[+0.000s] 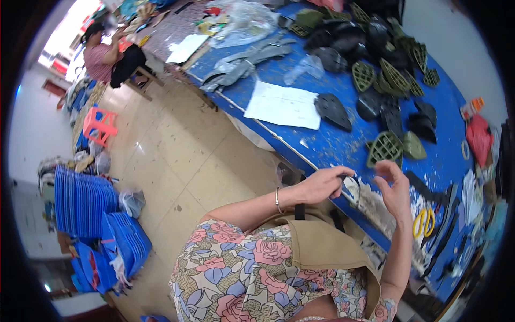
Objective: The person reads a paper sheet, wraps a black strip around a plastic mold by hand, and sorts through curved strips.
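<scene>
My left hand (321,185) is closed at the table's near edge, with a thin black strip (358,192) curling out from its fingertips. To its right, my right hand (394,189) is raised, fingers bent and apart, and nothing shows between them. Just beyond the hands lie an olive-green lattice pad (385,149) and a smooth olive cap piece (413,146). Yellow-handled scissors (424,222) rest to the right of my right wrist, beside several black straps (445,228).
The blue table (343,145) bears a heap of black and green pads (370,48), a white sheet (283,104), a black pad (333,111) and grey cloth pieces (241,64). Stacked blue crates (86,201) and a pink stool (100,126) stand left. A person (102,59) sits far left.
</scene>
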A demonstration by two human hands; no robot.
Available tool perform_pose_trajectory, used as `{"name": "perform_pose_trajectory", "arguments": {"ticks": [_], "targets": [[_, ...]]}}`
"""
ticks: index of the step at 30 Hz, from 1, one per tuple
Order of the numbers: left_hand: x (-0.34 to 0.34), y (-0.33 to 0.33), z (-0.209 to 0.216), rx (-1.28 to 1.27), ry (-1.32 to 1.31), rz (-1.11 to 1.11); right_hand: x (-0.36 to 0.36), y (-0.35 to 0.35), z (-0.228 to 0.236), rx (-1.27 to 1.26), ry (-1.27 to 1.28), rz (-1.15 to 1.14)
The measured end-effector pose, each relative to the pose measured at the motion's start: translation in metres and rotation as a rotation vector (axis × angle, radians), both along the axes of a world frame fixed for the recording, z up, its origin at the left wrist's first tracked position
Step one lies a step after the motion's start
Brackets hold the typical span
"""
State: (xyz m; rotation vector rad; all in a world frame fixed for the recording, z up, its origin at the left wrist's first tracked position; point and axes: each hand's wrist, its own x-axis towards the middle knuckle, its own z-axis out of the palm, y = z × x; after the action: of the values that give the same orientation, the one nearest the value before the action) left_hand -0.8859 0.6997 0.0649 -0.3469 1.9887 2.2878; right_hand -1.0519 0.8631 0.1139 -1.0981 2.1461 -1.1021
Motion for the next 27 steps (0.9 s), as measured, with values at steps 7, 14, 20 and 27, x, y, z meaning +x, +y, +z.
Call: {"name": "perform_pose_trajectory", "arguments": {"ticks": [7,14,20,27], "targets": [[0.01,-0.009,0.005,-0.946,-0.058,-0.552,-0.035,-0.033,-0.003,0.461,0.956,0.446],[0.019,-0.025,-0.006,-0.869,0.057,-0.533,-0.064,-0.025,-0.009,0.316,0.93,0.475],[0.028,-0.037,0.002,-0.175,-0.286,-0.554,-0.076,0.0,-0.025,-0.008,0.914,0.13],[0.019,-0.02,0.008,-0.043,-0.27,-0.522,-0.075,-0.009,-0.037,-0.326,0.853,-0.204]]}}
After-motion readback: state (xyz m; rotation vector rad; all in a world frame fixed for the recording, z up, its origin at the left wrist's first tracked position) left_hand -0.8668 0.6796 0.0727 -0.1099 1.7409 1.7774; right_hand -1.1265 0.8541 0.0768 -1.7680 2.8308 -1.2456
